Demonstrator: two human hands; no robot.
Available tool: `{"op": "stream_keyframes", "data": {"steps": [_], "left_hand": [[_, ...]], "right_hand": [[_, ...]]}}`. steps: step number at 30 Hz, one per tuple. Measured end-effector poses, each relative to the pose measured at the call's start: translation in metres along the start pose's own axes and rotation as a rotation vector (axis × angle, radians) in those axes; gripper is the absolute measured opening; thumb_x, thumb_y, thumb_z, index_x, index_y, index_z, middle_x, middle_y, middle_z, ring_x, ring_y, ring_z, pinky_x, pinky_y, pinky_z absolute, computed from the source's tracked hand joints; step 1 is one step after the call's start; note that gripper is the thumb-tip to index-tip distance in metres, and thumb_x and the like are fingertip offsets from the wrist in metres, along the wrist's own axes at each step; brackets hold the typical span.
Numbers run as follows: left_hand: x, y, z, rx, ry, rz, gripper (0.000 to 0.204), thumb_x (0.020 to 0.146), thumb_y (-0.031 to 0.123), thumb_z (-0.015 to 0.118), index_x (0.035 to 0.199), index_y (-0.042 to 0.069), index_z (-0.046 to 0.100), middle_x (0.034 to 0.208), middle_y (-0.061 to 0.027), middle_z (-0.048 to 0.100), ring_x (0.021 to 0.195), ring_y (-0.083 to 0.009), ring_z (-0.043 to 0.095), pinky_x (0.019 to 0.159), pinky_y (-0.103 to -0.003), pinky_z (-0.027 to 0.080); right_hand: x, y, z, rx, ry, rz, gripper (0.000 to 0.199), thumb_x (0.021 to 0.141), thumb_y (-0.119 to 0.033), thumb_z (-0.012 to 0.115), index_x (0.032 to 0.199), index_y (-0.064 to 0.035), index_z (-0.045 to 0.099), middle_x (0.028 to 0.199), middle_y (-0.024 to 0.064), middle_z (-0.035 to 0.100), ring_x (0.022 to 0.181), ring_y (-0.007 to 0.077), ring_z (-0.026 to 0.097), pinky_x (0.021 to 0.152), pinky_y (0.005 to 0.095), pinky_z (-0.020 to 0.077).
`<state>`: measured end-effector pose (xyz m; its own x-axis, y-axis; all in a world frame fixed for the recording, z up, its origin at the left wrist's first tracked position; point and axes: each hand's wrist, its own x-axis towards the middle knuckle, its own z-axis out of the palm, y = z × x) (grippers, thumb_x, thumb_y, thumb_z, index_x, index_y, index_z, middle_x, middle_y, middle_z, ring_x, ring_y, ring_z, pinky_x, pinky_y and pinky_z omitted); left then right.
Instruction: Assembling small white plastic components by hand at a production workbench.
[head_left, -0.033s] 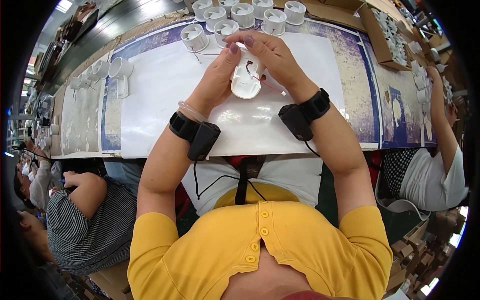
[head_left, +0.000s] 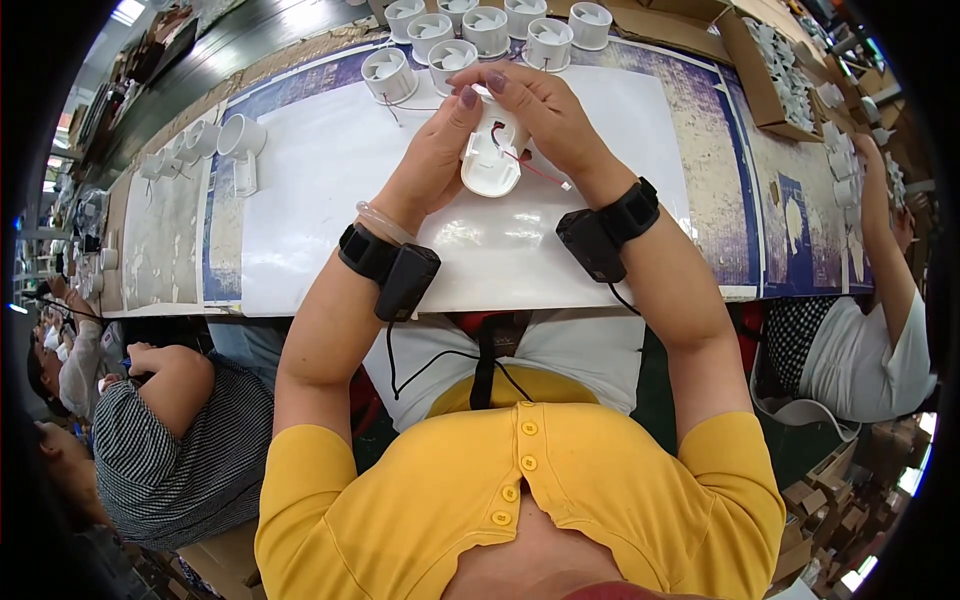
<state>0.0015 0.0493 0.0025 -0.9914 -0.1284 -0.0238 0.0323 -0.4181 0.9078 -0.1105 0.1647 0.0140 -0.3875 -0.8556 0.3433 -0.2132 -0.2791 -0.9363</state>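
Between my two hands, over the middle of the white sheet, is a white plastic housing (head_left: pixel 491 178), its open hollow side facing up. Dark and red wires show inside the hollow, and a red wire with a small white connector (head_left: pixel 566 185) reaches out to the right, below my right palm. My left hand (head_left: pixel 440 150) is closed along the left side, thumb on the upper edge. Curled over the top and right side is my right hand (head_left: pixel 550 115), also closed on it. Both hands cover the housing's upper end.
Several white round fan units (head_left: pixel 485 32) stand at the back, one trailing a thin red wire. White ring-shaped parts with handles (head_left: pixel 241 138) are at the left. A cardboard box (head_left: pixel 740 75) of white parts sits at the back right. Co-workers sit on both sides.
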Motion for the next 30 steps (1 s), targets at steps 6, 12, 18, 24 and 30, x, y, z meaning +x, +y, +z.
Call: {"op": "stream_keyframes", "data": {"steps": [6, 12, 18, 24, 30], "left_hand": [[-0.001, 0.003, 0.0, -0.089, -0.028, 0.01, 0.053, 0.095, 0.04, 0.048, 0.13, 0.003, 0.035, 0.103, -0.0097, 0.058, 0.09, -0.0173, 0.063, 0.078, -0.03, 0.054], [0.001, 0.005, 0.002, -0.08, 0.071, 0.074, 0.048, 0.097, 0.035, 0.048, 0.132, 0.006, 0.036, 0.108, -0.0074, 0.058, 0.095, -0.0149, 0.06, 0.082, -0.029, 0.052], [0.003, 0.013, -0.017, 0.267, 0.174, 0.344, 0.04, 0.094, 0.028, 0.054, 0.129, 0.01, 0.046, 0.112, -0.0045, 0.058, 0.097, -0.0127, 0.058, 0.083, -0.025, 0.047], [0.005, 0.008, -0.021, 0.535, 0.286, 0.402, 0.039, 0.09, 0.029, 0.061, 0.124, 0.011, 0.052, 0.107, -0.0051, 0.061, 0.096, -0.0133, 0.058, 0.081, -0.025, 0.047], [0.006, 0.006, -0.021, 0.711, 0.348, 0.46, 0.041, 0.089, 0.031, 0.063, 0.123, 0.011, 0.052, 0.103, -0.0066, 0.063, 0.093, -0.0139, 0.06, 0.08, -0.026, 0.048]], "right_hand": [[0.002, 0.006, 0.007, 0.083, 0.094, -0.044, 0.028, 0.095, -0.029, 0.051, 0.108, -0.008, 0.066, 0.088, -0.0001, 0.065, 0.071, 0.0035, 0.058, 0.055, 0.0173, 0.0451], [0.006, 0.005, 0.007, 0.096, 0.147, -0.099, 0.024, 0.093, -0.022, 0.054, 0.105, -0.0052, 0.065, 0.092, 0.0015, 0.065, 0.081, 0.0078, 0.058, 0.07, 0.0212, 0.047], [-0.006, -0.023, -0.017, -0.267, 0.096, -0.22, 0.014, 0.087, -0.013, 0.061, 0.098, -0.0037, 0.062, 0.089, 0.0018, 0.063, 0.083, 0.0095, 0.057, 0.077, 0.0234, 0.0458], [-0.011, -0.034, 0.004, -0.469, 0.078, -0.076, 0.017, 0.08, -0.013, 0.067, 0.093, -0.0052, 0.06, 0.079, 0.0003, 0.062, 0.072, 0.0087, 0.055, 0.069, 0.023, 0.0463], [-0.012, -0.034, 0.005, -0.529, 0.098, -0.018, 0.018, 0.077, -0.012, 0.068, 0.091, -0.0051, 0.059, 0.077, 0.001, 0.062, 0.07, 0.0087, 0.056, 0.066, 0.0224, 0.0463]]}}
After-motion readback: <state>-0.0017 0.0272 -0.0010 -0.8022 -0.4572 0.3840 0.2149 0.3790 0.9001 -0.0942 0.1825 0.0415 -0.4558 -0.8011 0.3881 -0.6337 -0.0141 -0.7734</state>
